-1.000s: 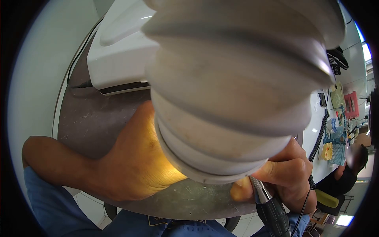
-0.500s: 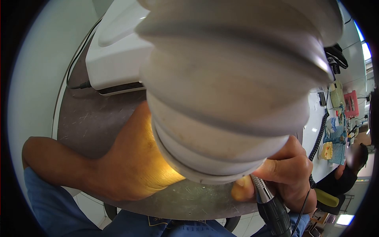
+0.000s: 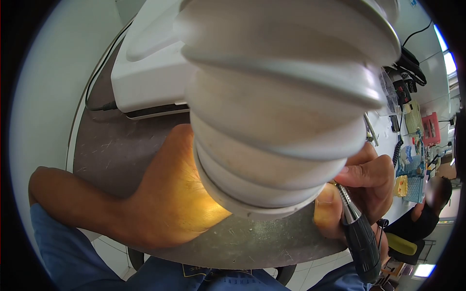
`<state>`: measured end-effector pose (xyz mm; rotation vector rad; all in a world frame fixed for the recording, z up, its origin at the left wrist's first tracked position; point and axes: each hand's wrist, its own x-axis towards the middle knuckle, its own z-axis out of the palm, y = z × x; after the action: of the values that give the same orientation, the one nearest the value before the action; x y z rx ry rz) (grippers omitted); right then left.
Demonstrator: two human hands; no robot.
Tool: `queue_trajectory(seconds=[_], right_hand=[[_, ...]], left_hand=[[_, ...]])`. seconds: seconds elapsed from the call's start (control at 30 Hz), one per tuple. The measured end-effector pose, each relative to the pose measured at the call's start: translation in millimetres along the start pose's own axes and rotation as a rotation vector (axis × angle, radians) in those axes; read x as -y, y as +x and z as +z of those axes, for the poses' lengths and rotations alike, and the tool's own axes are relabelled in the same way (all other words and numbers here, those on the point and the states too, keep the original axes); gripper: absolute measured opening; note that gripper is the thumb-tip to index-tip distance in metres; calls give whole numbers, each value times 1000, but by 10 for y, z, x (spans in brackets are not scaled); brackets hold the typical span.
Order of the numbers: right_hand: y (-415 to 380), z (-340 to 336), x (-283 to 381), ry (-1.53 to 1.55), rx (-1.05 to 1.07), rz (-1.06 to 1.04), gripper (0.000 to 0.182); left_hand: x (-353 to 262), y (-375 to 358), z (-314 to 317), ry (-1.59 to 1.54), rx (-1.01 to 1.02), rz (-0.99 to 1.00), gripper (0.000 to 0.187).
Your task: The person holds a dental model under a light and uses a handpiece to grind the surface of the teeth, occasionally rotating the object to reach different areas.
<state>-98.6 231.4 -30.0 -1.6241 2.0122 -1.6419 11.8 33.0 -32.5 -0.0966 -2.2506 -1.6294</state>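
Observation:
My right hand (image 3: 371,182) grips a rotary handpiece (image 3: 360,242) with a dark ribbed grip and a silver collar, its rear end pointing down toward me. The working tip of the handpiece is hidden. Across the table, my left hand (image 3: 187,203) shows its back and wrist, while its fingers disappear under a large white ribbed hose-like hood (image 3: 272,126). Whether those fingers hold anything is out of sight. Yellow light from below the hood falls on both hands.
Behind my left hand stands a white machine (image 3: 150,87) with a black cord. Pale dust lies on the dark tabletop (image 3: 262,237). On the right, a white counter carries a blue basket (image 3: 413,186), a yellow block (image 3: 401,186) and a pink box (image 3: 431,127). A person in black (image 3: 420,218) sits beyond.
My right hand and the handpiece have shifted right and slightly up in view, away from the hood's rim. The hood appears slightly higher. My left hand stays nearly in place.

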Motion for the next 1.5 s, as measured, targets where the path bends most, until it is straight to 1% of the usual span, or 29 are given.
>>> queue_trajectory(seconds=[0.03,0.07,0.13,0.17,0.2,0.23,0.27,0.33,0.37,0.4,0.43,0.47,0.53,0.57,0.6,0.63,0.67,0.73,0.9,0.97,1.03,1.07,1.13,1.27,1.33,1.5], right_hand=[[1,11,3,3,-10,4,29],[1,16,4,8,-20,8,29],[8,-11,-2,-10,15,1,30],[12,-29,1,-29,48,-5,30],[17,-45,16,-28,48,-5,30],[27,-59,37,-61,79,7,30],[33,-70,51,-92,109,19,30],[35,-80,57,-97,120,18,31],[38,-83,58,-103,131,19,31],[54,-65,34,-102,133,17,31],[76,-33,-11,-37,81,-37,33],[88,-12,-38,29,28,-89,40],[82,1,-39,36,24,-82,39],[82,4,-38,43,18,-75,39],[81,1,-43,42,19,-75,39],[83,-6,-47,40,26,-75,39],[84,-9,-50,38,33,-75,39],[84,1,-49,30,30,-78,39],[60,-18,1,-12,34,-77,38],[10,-27,47,-92,94,2,29],[8,-20,103,-115,94,26,29],[12,-13,117,-138,95,49,30],[10,19,107,-112,85,36,30],[1,44,111,-90,83,-5,30],[-33,67,126,-85,73,12,30],[-30,95,163,-112,44,55,30]], left_hand=[[-48,6,-24,89,41,-6,29],[7,-8,-6,90,42,-7,29],[180,-29,65,43,-30,18,28],[227,-33,75,43,-29,18,28],[276,-38,80,-23,-20,15,28],[245,11,80,-89,-11,13,28],[169,12,51,-87,-12,13,28],[-24,-4,-24,101,40,-6,27],[-7,-2,-11,101,38,-6,27],[45,-3,15,38,29,-12,27],[113,-6,48,-26,21,-19,27],[180,-5,78,-91,14,-25,27],[250,0,106,-220,0,-38,26],[253,-3,97,-220,-1,-37,26],[256,-11,87,-132,23,-90,26],[245,-11,74,-44,48,-143,25],[137,29,49,-44,47,-143,25],[-75,60,-13,-265,9,-196,27],[-51,35,-39,-187,42,-175,30],[-20,1,-43,-165,61,-155,32],[-2,-35,-34,-206,-7,-217,37],[-1,-52,-26,-205,-7,-218,37],[-1,-74,-14,-64,-17,-270,42],[8,-59,-22,-189,-32,-228,43],[-5,-55,-33,-134,-4,-256,44],[60,-104,-16,-50,3,-253,45]])
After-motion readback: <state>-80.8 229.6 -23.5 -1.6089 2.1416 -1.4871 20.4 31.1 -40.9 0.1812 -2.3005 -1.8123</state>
